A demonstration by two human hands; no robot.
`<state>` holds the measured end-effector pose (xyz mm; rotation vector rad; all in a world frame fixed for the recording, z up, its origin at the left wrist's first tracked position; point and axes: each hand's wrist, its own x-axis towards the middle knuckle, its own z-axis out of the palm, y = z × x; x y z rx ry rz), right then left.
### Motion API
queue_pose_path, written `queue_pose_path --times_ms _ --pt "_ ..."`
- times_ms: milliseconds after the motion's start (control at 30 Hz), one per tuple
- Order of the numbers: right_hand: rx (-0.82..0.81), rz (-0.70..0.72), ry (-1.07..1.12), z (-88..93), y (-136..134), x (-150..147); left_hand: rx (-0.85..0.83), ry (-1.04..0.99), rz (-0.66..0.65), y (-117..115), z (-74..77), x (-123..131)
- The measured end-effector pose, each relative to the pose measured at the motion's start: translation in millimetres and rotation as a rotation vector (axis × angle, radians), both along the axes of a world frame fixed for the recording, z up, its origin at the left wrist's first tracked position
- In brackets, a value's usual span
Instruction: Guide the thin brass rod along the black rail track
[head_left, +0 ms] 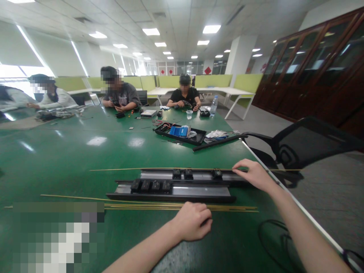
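While my left hand (193, 223) rests fisted by brass rods (182, 207) | right hand (253, 174) pinches one rod (159, 169) over socket rail (182, 185) | next: careful seating, I judge.

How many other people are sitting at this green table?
3, all at the far side: one person at far left, one person left of centre, one person opposite. Others may be out of view.

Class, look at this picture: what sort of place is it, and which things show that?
Probably an open-plan office used as an assembly workroom: a long green table where seated people handle small parts, a black parts tray, and green desk partitions behind.
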<state>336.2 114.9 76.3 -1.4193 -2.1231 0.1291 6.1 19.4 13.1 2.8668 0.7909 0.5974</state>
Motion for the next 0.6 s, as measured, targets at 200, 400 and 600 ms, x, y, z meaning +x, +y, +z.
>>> queue_pose_path --times_ms 200,400,600 --pt "-0.009 -0.011 0.009 3.4 -1.8 -1.8 -0.001 -0.001 0.001 -2.4 4.9 -0.7" --pt "-0.029 -0.022 0.011 2.0 -2.2 0.5 0.005 -0.005 0.001 -3.8 2.6 -1.5" --pt "-0.025 -0.012 0.006 0.4 -1.8 2.8 -0.004 -0.004 -0.002 -2.9 0.2 -1.5"
